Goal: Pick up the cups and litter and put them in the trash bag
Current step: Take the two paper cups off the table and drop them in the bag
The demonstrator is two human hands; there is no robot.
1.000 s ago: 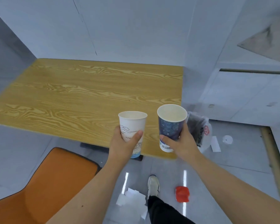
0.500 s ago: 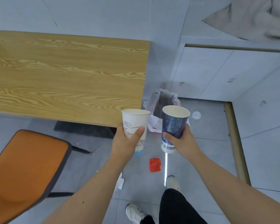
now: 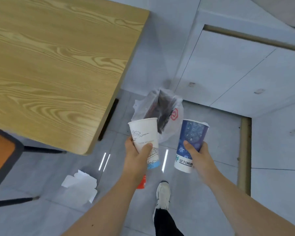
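Observation:
My left hand [image 3: 136, 157] grips a white paper cup [image 3: 144, 135] with a line drawing and a blue base. A dark blue patterned paper cup [image 3: 192, 135] with a white base is held in my right hand [image 3: 200, 156]. Both cups are upright, side by side, above the floor. Just beyond them a translucent white trash bag [image 3: 174, 114] with a red logo stands open on the floor by the wall corner. Crumpled white paper [image 3: 80, 183] lies on the floor at lower left. A red scrap [image 3: 142, 183] peeks out beside my left forearm.
A wooden table [image 3: 58, 65] fills the upper left, its corner close to the left cup. An orange chair [image 3: 0, 152] with dark legs stands at the left edge. My white shoe [image 3: 163, 193] is on the grey tiles. White wall panels rise at right.
I have stepped towards the trash bag and the view has tilted down. Both cups have travelled with my hands, from over the table edge to just in front of the bag.

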